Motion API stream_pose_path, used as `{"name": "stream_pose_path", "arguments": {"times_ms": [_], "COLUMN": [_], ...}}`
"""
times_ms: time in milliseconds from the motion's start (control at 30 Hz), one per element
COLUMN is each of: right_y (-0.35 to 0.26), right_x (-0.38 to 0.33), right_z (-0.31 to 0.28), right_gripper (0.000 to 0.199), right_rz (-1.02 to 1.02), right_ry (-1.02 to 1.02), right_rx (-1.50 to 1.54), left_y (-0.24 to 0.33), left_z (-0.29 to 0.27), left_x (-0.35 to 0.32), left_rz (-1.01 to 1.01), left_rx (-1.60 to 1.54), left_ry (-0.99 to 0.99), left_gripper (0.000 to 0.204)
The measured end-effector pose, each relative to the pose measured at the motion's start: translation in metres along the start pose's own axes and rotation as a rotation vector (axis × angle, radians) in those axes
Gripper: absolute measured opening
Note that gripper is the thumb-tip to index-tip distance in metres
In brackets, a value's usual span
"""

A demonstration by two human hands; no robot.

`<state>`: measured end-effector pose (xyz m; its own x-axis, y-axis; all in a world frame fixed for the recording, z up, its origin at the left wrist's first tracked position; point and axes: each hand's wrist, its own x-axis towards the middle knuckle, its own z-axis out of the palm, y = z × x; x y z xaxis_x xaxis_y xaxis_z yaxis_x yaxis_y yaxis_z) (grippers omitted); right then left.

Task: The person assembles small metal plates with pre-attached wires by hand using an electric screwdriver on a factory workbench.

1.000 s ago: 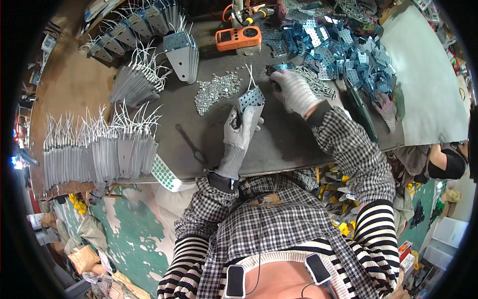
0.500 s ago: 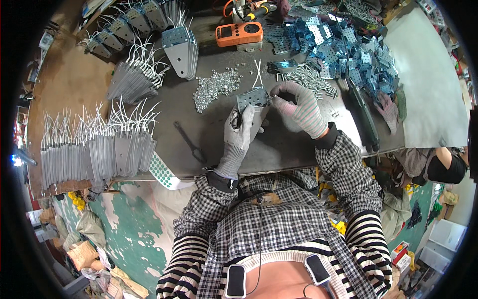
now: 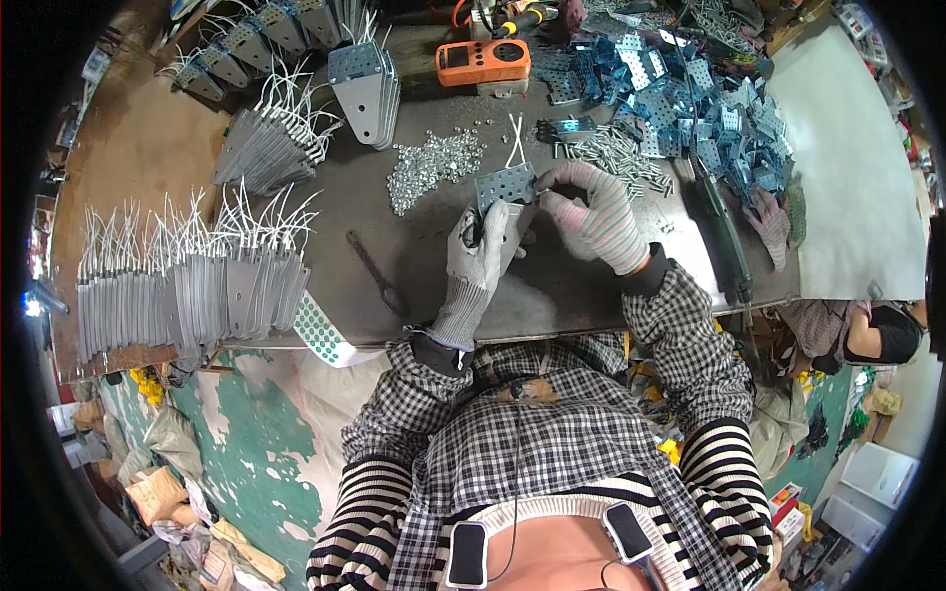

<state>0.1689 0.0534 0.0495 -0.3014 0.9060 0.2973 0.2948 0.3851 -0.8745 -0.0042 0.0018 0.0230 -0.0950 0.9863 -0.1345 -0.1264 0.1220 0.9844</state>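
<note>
My left hand (image 3: 471, 264), in a grey glove, is closed round a grey tapered metal plate (image 3: 513, 229). A perforated metal bracket (image 3: 506, 185) sits against the plate's upper end, and two white wires (image 3: 515, 140) stick up behind it. At the bracket's right edge, my right hand (image 3: 603, 219) in a striped glove has thumb and forefinger pinched together. Whatever lies between those fingertips is too small to make out. Beyond the bracket lie a heap of small shiny nuts (image 3: 434, 169) and a pile of screws (image 3: 621, 158).
Plates with white wires (image 3: 187, 295) stand in rows at the left. A wrench (image 3: 374, 271) lies left of my hands. Blue brackets (image 3: 729, 118) are heaped at the right beside a long dark power screwdriver (image 3: 724, 236). An orange meter (image 3: 483, 61) sits at the back.
The view has shifted slightly. My right fingertips stay at the bracket's right edge, and a small shiny bit seen between them earlier no longer shows clearly. My left hand keeps its hold.
</note>
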Motion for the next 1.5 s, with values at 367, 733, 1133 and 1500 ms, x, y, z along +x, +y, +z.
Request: {"name": "stream_pose_path", "arguments": {"times_ms": [367,733,1133,1500], "right_y": [0.003,-0.027,-0.035,-0.019], "right_x": [-0.001,0.007,0.008,-0.029], "right_z": [0.002,0.003,0.0,0.003], "right_gripper": [0.025,0.013,0.01,0.07], "right_rz": [-0.475,-0.322,-0.338,-0.061], "right_ry": [-0.052,-0.036,-0.079,0.08], "right_rx": [-0.727,-0.549,-0.734,-0.299], "left_y": [0.001,0.024,-0.005,0.001], "left_z": [-0.003,0.022,0.022,0.016], "left_x": [0.002,-0.006,0.003,0.03], "left_rz": [-0.274,-0.291,-0.263,0.01], "left_rx": [-0.404,0.001,-0.057,-0.05], "left_ry": [-0.123,-0.058,-0.081,-0.581], "left_gripper": [0.041,0.029,0.031,0.021]}}
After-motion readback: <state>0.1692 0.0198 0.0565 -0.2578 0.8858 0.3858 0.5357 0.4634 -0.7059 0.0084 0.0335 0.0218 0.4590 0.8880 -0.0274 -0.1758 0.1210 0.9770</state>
